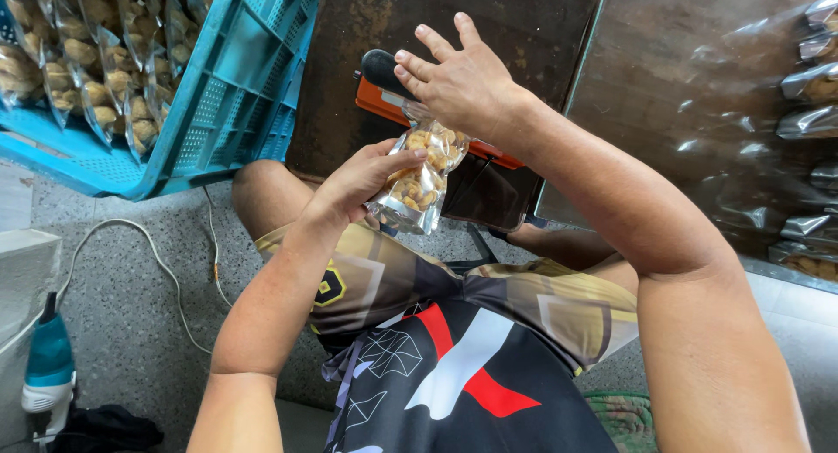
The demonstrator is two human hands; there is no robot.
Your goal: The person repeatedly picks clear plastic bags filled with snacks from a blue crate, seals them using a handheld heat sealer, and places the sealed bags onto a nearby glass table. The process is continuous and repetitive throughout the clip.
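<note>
Left hand (367, 178) pinching snack pouch (419, 178)

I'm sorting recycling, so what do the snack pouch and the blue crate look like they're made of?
Snack pouch: thin plastic film, glossy and clear in front so the snacks show, with silvery, perhaps foil-lined, edges. Blue crate: rigid moulded plastic, matte, with perforated lattice walls.

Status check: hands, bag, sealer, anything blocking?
Left hand holds clear snack bag at the sealer. Right hand presses on sealer arm, fingers spread. Bag top lies under the arm. Nothing blocking; blue crate of filled bags off to the left.
</note>
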